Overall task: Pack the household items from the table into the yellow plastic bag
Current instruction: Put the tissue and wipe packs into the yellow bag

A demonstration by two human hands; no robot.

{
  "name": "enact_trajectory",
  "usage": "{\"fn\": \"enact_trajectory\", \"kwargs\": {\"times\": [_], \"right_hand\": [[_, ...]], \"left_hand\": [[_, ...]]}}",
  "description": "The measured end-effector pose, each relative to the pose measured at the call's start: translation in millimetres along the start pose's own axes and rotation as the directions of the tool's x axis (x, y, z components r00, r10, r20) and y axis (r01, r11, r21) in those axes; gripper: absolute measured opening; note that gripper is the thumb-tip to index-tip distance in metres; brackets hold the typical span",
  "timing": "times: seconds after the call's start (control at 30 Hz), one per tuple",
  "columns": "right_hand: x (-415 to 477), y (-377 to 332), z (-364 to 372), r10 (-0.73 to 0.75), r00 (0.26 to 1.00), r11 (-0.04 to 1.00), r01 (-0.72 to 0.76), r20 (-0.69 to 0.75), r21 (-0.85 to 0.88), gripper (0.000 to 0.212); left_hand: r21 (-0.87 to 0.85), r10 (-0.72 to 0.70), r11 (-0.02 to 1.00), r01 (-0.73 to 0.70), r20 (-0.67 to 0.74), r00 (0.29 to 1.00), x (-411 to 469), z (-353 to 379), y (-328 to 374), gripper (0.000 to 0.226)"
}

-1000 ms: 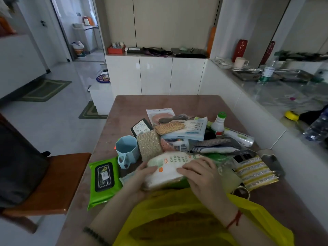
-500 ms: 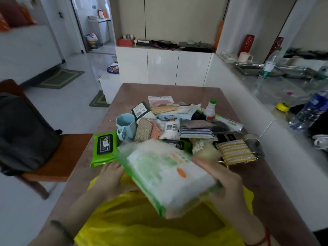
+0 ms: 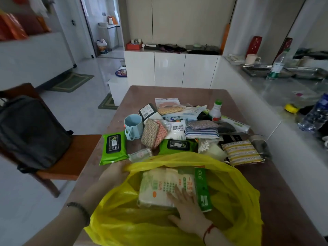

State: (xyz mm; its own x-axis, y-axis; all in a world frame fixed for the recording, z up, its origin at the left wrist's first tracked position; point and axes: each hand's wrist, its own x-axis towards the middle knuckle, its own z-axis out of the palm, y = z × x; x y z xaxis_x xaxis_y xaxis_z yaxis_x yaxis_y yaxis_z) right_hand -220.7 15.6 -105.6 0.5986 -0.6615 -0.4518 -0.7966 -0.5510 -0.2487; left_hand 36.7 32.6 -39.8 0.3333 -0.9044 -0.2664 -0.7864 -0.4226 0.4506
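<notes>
Inside the yellow plastic bag (image 3: 230,192), at the near end of the table (image 3: 287,192), the white-and-green paper pack (image 3: 159,185) lay flat. My right hand (image 3: 190,213) rested on it with fingers straight and spread, clasping nothing. My left hand (image 3: 113,173) pinched the bag's left rim and held it up. Beyond the bag, other items sat heaped on the table: a green wipes pack (image 3: 113,148) just beside my left hand, a blue cup (image 3: 133,126), a yellow-striped sponge pack (image 3: 239,154) and a small white bottle (image 3: 215,110).
</notes>
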Motion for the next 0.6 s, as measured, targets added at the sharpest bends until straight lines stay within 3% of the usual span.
{"fn": "enact_trajectory", "kwargs": {"times": [0.07,0.13,0.23,0.27,0.33,0.4,0.5,0.6], "right_hand": [[4.4,-2.7,-11.8,0.006,0.999,1.000,-0.006,0.032,-0.001,0.068],[9.2,-8.8,-30.5,-0.035,0.999,0.995,0.038,-0.032,0.090,0.054],[17.1,-26.6,-72.8,-0.040,0.934,0.888,0.196,-0.355,0.416,0.027],[23.0,-32.9,-88.4,-0.003,0.898,0.827,0.250,-0.440,0.504,0.022],[42.8,-40.3,-114.2,0.078,0.821,0.730,0.339,-0.565,0.593,0.019],[67.5,-46.1,-133.5,0.138,0.783,0.684,0.368,-0.607,0.630,0.019],[104.6,-53.0,-143.4,0.153,0.850,0.672,0.284,-0.504,0.684,0.031],[134.5,-62.0,-138.0,0.135,0.927,0.669,0.174,-0.349,0.722,0.048]], "left_hand": [[-0.012,0.026,1.000,-0.025,0.058,0.998,2.8,-5.0,-0.6,0.044],[-0.065,0.042,0.997,-0.032,0.160,0.986,9.1,-10.3,0.0,0.049],[-0.340,0.038,0.939,0.045,0.236,0.971,25.6,-23.2,1.2,0.052],[-0.466,0.031,0.882,0.076,0.218,0.976,33.6,-27.8,1.1,0.054],[-0.554,0.023,0.830,0.067,0.154,0.988,51.7,-32.2,-0.5,0.052],[-0.390,0.020,0.921,0.012,0.076,0.997,67.9,-32.6,-1.3,0.045],[-0.202,0.028,0.978,-0.043,-0.081,0.996,87.5,-28.8,-7.5,0.050],[-0.173,-0.161,0.978,0.121,-0.243,0.957,105.6,-31.1,-26.7,0.066]]}}
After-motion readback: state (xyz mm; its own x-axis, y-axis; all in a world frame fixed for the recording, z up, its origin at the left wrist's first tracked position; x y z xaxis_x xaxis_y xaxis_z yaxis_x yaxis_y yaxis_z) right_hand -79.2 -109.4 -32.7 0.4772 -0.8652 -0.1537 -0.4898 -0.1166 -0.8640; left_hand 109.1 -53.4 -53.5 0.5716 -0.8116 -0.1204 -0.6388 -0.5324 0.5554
